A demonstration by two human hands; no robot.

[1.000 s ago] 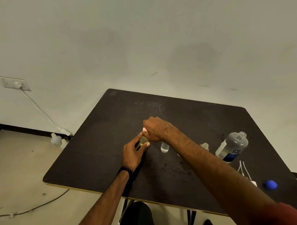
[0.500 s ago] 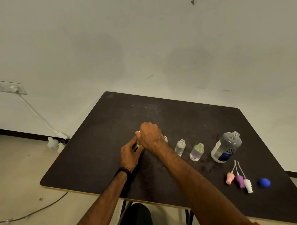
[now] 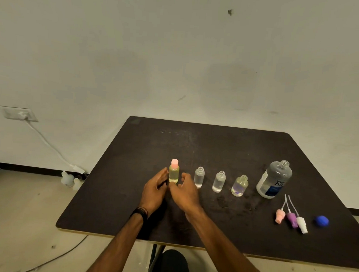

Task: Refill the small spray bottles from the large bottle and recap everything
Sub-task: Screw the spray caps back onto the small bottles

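A small yellowish spray bottle [image 3: 174, 173] with a pink top stands upright on the dark table [image 3: 214, 149]. My left hand [image 3: 154, 191] and my right hand [image 3: 183, 192] sit just in front of it on either side, fingers apart, holding nothing. To the right stand three uncapped small clear bottles [image 3: 199, 176], [image 3: 219, 181], [image 3: 239, 185]. The large bottle [image 3: 274, 179] stands open farther right. A pink sprayer head [image 3: 280, 215], a purple one [image 3: 291, 219] and a white one [image 3: 301, 224] lie at the front right, beside a blue cap [image 3: 321, 221].
The table's front edge runs close to my body. A wall socket [image 3: 18, 114] with a white cable sits on the left wall, and two pale bottles [image 3: 68, 179] stand on the floor below the table's left corner.
Both hands have let go of the pink-topped bottle and drawn back toward me; it now stands free. The view has tilted, so the whole row of bottles shows.
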